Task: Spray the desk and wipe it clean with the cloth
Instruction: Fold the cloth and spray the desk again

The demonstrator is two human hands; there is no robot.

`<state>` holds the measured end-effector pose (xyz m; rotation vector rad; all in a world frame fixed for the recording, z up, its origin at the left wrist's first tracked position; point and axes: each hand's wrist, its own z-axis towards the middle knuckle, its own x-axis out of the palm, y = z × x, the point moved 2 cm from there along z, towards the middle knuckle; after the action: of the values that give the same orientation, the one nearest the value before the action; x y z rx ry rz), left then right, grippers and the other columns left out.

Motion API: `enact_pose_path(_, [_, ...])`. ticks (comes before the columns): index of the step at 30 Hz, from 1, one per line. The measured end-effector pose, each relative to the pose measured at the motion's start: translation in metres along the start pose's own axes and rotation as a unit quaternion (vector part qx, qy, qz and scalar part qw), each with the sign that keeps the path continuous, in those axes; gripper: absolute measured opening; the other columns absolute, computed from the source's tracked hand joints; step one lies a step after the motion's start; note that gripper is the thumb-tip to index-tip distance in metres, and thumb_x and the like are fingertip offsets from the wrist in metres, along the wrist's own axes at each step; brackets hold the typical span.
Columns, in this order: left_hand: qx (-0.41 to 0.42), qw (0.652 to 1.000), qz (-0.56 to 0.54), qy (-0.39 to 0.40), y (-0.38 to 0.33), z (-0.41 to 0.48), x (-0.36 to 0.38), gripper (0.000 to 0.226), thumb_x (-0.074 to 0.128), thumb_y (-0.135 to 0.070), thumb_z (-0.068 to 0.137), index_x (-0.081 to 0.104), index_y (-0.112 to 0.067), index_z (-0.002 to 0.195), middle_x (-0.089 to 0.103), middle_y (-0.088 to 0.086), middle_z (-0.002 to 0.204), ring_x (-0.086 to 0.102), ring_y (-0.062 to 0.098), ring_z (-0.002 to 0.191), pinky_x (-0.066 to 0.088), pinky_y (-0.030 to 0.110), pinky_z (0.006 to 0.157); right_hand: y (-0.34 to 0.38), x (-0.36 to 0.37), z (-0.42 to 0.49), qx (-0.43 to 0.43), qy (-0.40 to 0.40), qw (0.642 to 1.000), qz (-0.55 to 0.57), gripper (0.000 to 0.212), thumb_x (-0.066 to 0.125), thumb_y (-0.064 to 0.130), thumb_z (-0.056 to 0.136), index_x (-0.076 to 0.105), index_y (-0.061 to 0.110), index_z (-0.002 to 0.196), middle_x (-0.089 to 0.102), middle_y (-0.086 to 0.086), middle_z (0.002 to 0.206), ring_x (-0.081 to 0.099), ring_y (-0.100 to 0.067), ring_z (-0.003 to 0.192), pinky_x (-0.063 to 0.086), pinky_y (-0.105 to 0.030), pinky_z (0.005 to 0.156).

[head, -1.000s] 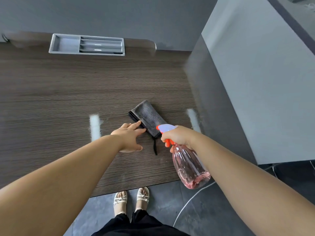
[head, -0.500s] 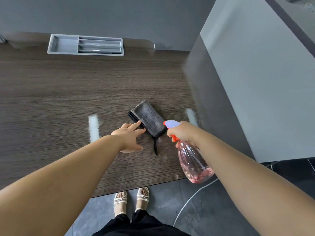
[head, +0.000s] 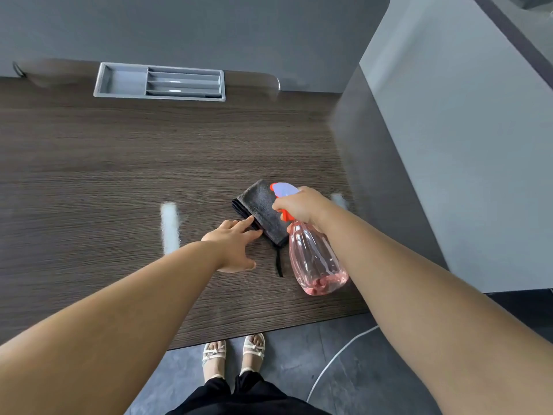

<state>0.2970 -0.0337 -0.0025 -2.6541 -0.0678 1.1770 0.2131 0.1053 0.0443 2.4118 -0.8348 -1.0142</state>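
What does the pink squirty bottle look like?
The spray bottle looks like clear pink plastic with a round belly, and a little pink liquid is pooled at its low end. Its top is pale bluish with an orange trigger. The right hand holds it by the neck, tilted with the nozzle pointing away, above the desk and beside the grey cloth.

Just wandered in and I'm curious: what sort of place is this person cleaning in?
Most likely an office or study workstation. There is a wide wood-grain desk, a grey organiser tray recessed along its back edge, and a plain grey partition panel closing off the right side.
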Motion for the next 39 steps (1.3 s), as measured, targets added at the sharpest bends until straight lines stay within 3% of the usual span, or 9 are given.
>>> enact_pose_path(3, [0.001,1.0,0.001,0.0,0.001,0.0,0.001,0.076,0.051,-0.052,0.087,0.007,-0.039,0.148,-0.012,-0.014,0.157,0.0,0.019,0.145,0.03,0.04,0.11,-0.004,-0.003,0.0,0.006,-0.006,1.0,-0.01,0.021,0.061,0.024,0.073,0.061,0.008,0.087,0.062,-0.007,0.071,0.057,-0.025,0.069,0.054,-0.043,0.081])
enact_pose_path(9, [0.0,1.0,0.004,-0.002,0.002,0.002,0.003,0.077,0.052,-0.053,0.086,0.008,-0.04,0.148,-0.012,-0.015,0.157,0.0,0.02,0.145,0.03,0.042,0.111,-0.014,-0.011,-0.005,0.005,-0.006,0.999,-0.035,0.046,0.06,0.025,0.074,0.063,0.009,0.117,0.062,-0.005,0.072,0.058,-0.022,0.073,0.054,-0.043,0.087])
enact_pose_path(14, [0.002,1.0,0.004,-0.004,0.002,0.001,0.002,0.078,0.053,-0.052,0.086,0.008,-0.04,0.148,-0.012,-0.015,0.157,0.0,0.019,0.145,0.032,0.041,0.11,-0.028,0.0,-0.018,0.025,0.041,0.997,-0.058,0.035,0.06,0.025,0.075,0.064,0.023,0.11,0.062,-0.004,0.073,0.057,-0.018,0.065,0.055,-0.035,0.072])
enact_pose_path(17, [0.003,1.0,0.005,-0.004,0.002,0.001,0.003,0.078,0.053,-0.052,0.086,0.007,-0.04,0.148,-0.013,-0.015,0.157,-0.001,0.019,0.145,0.032,0.041,0.11,-0.031,0.009,-0.02,0.009,0.046,0.996,-0.069,0.043,0.063,0.032,0.072,0.062,0.02,0.113,0.063,0.001,0.075,0.057,-0.017,0.066,0.057,-0.04,0.081])
enact_pose_path(19, [0.003,1.0,0.005,-0.004,0.002,0.0,0.002,0.078,0.053,-0.052,0.087,0.007,-0.04,0.148,-0.013,-0.015,0.157,-0.001,0.02,0.145,0.032,0.041,0.11,-0.027,0.015,-0.023,0.004,0.036,0.997,-0.065,0.032,0.061,0.028,0.074,0.065,0.013,0.103,0.063,0.0,0.074,0.058,-0.02,0.069,0.054,-0.043,0.086])
enact_pose_path(26, [0.002,1.0,0.0,-0.013,0.002,0.001,0.004,0.077,0.054,-0.05,0.087,0.008,-0.039,0.148,-0.011,-0.015,0.157,0.0,0.021,0.145,0.03,0.042,0.112,-0.041,0.018,-0.028,0.023,0.009,0.999,-0.045,0.023,0.06,0.025,0.075,0.066,0.009,0.09,0.062,-0.002,0.07,0.057,-0.021,0.064,0.055,-0.041,0.082])
enact_pose_path(29, [-0.003,0.999,-0.019,-0.033,0.002,0.002,0.006,0.073,0.053,-0.047,0.088,0.013,-0.038,0.148,-0.006,-0.014,0.157,0.002,0.021,0.145,0.033,0.042,0.11,-0.057,0.012,-0.032,0.039,-0.006,0.998,-0.05,0.032,0.058,0.026,0.075,0.066,0.009,0.101,0.061,0.0,0.069,0.058,-0.022,0.067,0.053,-0.039,0.084])
enact_pose_path(35, [-0.025,0.991,-0.069,-0.111,-0.014,0.0,0.009,0.057,0.053,-0.037,0.088,0.034,-0.029,0.141,0.017,-0.003,0.15,0.013,0.023,0.139,0.041,0.042,0.101,-0.082,-0.004,-0.045,0.057,-0.024,0.998,0.025,0.039,0.058,0.025,0.08,0.058,0.019,0.119,0.062,0.0,0.075,0.059,-0.014,0.053,0.049,-0.019,0.053])
enact_pose_path(39, [-0.002,0.989,-0.065,-0.131,-0.031,0.003,0.003,0.054,0.052,-0.035,0.089,0.036,-0.026,0.14,0.021,-0.001,0.148,0.015,0.023,0.138,0.038,0.042,0.103,-0.091,-0.021,-0.058,-0.032,-0.03,0.995,0.094,0.034,0.059,0.036,0.083,0.058,0.042,0.117,0.065,0.0,0.095,0.064,-0.013,0.059,0.054,-0.029,0.078])
